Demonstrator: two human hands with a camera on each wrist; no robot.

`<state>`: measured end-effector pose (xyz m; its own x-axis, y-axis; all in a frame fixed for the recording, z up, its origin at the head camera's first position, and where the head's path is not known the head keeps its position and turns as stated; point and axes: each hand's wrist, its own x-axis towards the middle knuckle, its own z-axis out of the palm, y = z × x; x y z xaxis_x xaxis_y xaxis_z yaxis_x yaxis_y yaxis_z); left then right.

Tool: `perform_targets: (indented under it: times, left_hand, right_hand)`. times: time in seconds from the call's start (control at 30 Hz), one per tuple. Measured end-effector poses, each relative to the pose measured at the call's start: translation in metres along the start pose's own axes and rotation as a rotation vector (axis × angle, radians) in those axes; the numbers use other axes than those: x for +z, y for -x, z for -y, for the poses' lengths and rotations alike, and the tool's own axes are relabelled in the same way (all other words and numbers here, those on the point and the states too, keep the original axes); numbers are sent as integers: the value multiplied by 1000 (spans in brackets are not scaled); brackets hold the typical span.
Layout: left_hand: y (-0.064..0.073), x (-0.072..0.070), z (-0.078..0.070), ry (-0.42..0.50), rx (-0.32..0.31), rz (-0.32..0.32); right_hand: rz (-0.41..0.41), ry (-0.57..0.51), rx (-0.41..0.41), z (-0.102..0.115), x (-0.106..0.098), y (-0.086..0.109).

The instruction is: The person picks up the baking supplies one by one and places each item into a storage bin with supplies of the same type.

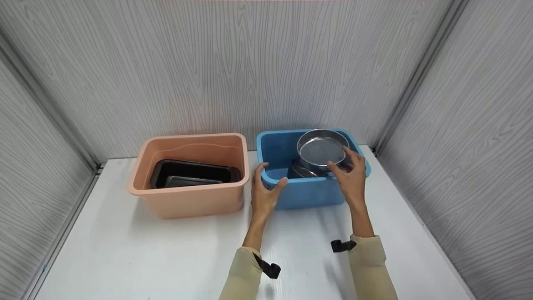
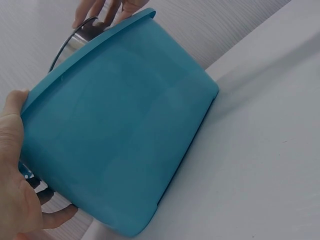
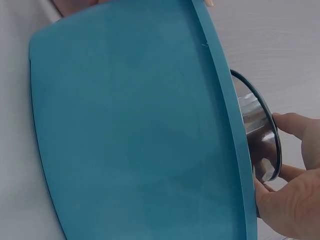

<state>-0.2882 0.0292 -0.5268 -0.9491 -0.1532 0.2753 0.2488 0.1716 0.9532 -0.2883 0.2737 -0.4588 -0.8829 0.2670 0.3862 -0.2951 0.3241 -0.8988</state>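
A round shiny metal sieve (image 1: 320, 152) with a fine grey base sits tilted at the right side of the blue bin (image 1: 312, 192), its upper part above the rim. My right hand (image 1: 352, 175) grips the sieve's right edge between thumb and fingers, and the right wrist view shows fingertips at its rolled rim (image 3: 276, 145). Beneath the sieve, another dark metal piece (image 1: 299, 170) lies partly hidden in the bin. My left hand (image 1: 263, 196) holds the bin's front left corner, thumb at the front rim, fingers along the left side.
To the left stands a peach bin (image 1: 195, 204) with dark rectangular baking pans (image 1: 187, 171) inside. Both bins rest on a white table (image 1: 175, 258). Grey wood-patterned panels (image 1: 216, 66) enclose the back and both sides.
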Motion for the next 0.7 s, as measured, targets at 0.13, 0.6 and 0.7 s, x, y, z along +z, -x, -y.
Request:
perform_targets:
  times: [0.13, 0.6, 0.7]
  left_hand:
    - [1, 0, -2, 9, -6, 7]
    - [1, -1, 0, 17, 17, 9]
    - [2, -1, 1, 23, 10, 11]
  right_hand:
    - [-7, 20, 2, 0, 2, -1]
    - [-31, 31, -28, -3, 5, -1]
    - [-11, -13, -30, -3, 5, -1]
